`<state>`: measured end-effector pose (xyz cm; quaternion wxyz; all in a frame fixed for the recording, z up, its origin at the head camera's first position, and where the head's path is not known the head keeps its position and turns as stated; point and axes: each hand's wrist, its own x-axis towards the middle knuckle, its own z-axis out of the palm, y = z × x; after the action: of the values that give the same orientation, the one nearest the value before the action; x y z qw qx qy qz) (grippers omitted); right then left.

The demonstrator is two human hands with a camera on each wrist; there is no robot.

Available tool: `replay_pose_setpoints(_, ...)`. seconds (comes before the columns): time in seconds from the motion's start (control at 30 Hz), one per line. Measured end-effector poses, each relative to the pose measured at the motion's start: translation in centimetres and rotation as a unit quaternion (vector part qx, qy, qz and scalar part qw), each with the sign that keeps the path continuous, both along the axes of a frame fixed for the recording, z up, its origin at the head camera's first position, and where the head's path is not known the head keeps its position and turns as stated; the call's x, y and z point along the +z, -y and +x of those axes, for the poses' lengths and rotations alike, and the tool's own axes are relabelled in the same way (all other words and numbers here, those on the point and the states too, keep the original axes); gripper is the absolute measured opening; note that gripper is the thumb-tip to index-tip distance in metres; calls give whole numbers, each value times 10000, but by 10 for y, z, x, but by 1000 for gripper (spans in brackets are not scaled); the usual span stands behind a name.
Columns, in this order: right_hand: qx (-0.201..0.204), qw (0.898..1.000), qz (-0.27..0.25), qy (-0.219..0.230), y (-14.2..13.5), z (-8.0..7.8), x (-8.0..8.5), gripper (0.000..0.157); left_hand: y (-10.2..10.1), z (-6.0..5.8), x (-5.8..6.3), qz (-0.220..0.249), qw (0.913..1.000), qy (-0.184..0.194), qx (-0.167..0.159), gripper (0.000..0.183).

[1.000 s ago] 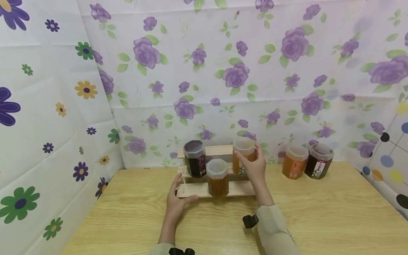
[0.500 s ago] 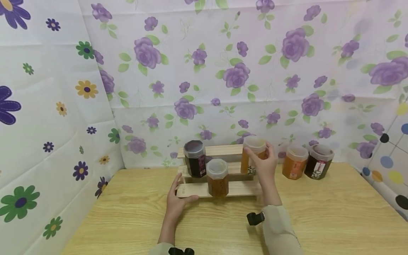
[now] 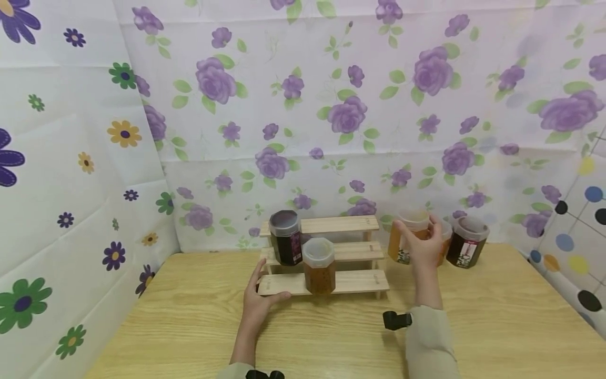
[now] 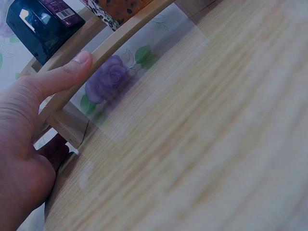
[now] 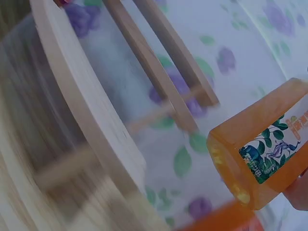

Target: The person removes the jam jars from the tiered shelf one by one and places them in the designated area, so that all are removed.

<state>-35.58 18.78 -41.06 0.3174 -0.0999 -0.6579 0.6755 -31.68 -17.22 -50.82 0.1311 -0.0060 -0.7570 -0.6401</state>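
Note:
My right hand (image 3: 424, 251) holds an orange jar (image 3: 396, 243) with a translucent lid by its upper part, just right of the wooden three-step rack (image 3: 362, 280). In the right wrist view the jar's flat sides and leafy label show. At the rack's left end my left hand (image 3: 257, 304) grips the lowest shelf; its thumb (image 4: 72, 72) lies along the shelf and the other fingers are partly hidden behind the end. A dark jar (image 3: 285, 247) with a purple label stands on the middle step. An amber jar (image 3: 320, 276) stands on the lowest step.
Right of the rack, another orange jar (image 3: 446, 237) is partly hidden behind my right hand. Beside it stands a dark jar (image 3: 467, 245) with a white and red label. A flowered cloth (image 3: 303, 131) hangs behind the wooden table (image 3: 331, 337).
My right hand has carried the orange jar rightward from the rack's right end to beside it, in front of the other orange jar. My left hand stays at the rack's left end.

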Motion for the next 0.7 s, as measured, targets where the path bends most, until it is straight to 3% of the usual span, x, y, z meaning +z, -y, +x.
replay_pose_setpoints(0.17, -195, 9998, -43, 7, -27, 6, -5, 76, 1, 0, 0, -50, 10000, -22, -29, 102)
replay_pose_setpoints(0.4, -67, 9985, -436, 316, -52, 12, -12, 76, 1, 1, 0, -28, 10000, -53, 18, 103)
replay_pose_setpoints(0.57, -20, 9970, -442, 632, -61, 14, -16, 76, 0, 0, -1, -33, 10000, -38, -23, 103)
replay_pose_setpoints(0.7, 123, 9962, -566, 653, -67, 18, -18, 78, 0, 0, 0, 23, 10000, 49, -40, 104)
